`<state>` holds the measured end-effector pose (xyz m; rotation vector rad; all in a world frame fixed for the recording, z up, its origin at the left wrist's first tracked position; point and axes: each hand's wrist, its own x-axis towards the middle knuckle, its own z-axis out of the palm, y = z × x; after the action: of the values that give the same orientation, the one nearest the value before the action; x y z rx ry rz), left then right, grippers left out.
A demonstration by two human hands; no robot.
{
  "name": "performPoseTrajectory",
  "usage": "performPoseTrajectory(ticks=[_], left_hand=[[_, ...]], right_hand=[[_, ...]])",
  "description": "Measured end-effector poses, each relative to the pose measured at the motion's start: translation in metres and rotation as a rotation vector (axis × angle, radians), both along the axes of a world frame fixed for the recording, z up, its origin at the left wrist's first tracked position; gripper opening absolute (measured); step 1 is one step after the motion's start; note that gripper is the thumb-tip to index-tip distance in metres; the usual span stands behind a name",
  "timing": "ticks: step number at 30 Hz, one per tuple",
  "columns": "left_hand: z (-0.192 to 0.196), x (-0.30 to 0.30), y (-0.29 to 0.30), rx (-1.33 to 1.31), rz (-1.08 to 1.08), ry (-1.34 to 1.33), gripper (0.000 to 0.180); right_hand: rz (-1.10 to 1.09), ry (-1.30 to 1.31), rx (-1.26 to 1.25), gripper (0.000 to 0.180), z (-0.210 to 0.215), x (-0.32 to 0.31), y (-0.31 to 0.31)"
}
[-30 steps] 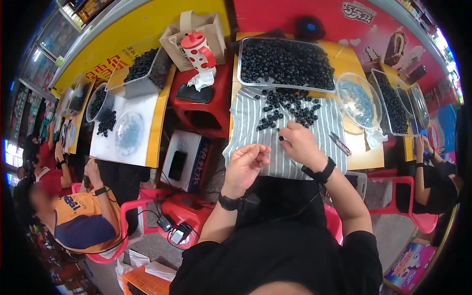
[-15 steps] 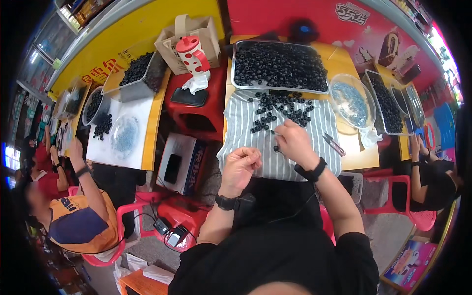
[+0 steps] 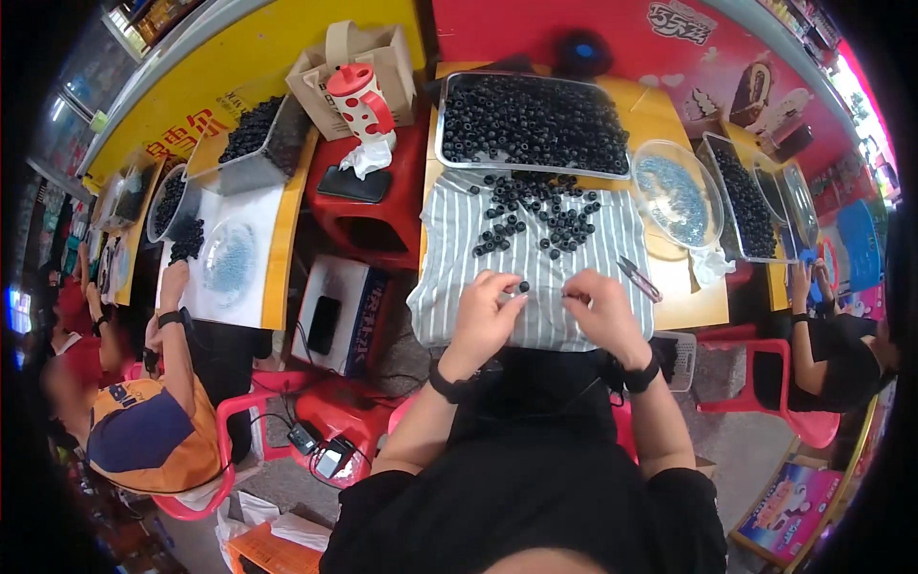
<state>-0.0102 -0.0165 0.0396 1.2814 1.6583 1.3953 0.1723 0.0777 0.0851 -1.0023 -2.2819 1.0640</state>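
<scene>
A co-worker's arm (image 3: pixel 172 320) rests at the left table. The left hand (image 3: pixel 485 316) pinches a black bead (image 3: pixel 523 286) over the striped cloth (image 3: pixel 535 258). The right hand (image 3: pixel 601 311) has its fingertips together beside it, scissors (image 3: pixel 639 278) just right.

yellow table (image 3: pixel 674 297) | striped cloth (image 3: pixel 449 287) | bead tray (image 3: pixel 442 124) | scissors (image 3: pixel 638 278)
</scene>
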Motion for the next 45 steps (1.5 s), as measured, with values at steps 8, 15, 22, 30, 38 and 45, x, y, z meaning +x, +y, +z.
performPoseTrajectory(ticks=[8, 15, 22, 30, 38, 45], left_hand=[[-0.01, 0.016, 0.016, 0.044, 0.009, 0.391, 0.017], [-0.009, 0.012, 0.018, 0.007, -0.259, -0.793, 0.017], [-0.032, 0.01, 0.021, 0.008, -0.366, -1.238, 0.022], [-0.039, 0.008, 0.022, 0.028, -0.368, -1.317, 0.022], [-0.039, 0.01, 0.02, 0.054, -0.359, -1.333, 0.02], [-0.043, 0.011, 0.02, 0.075, -0.37, -1.345, 0.021]], right_hand=[[-0.208, 0.053, 0.086, 0.008, -0.034, 0.035, -0.018], [-0.251, 0.195, 0.012, 0.009, -0.031, 0.027, -0.009], [-0.228, 0.046, 0.151, 0.008, -0.033, 0.018, -0.001], [-0.16, -0.191, 0.346, 0.006, -0.033, -0.015, 0.023], [-0.131, 0.205, 0.06, 0.005, -0.027, -0.012, 0.006], [-0.051, 0.356, -0.022, 0.008, -0.008, -0.021, -0.014]])
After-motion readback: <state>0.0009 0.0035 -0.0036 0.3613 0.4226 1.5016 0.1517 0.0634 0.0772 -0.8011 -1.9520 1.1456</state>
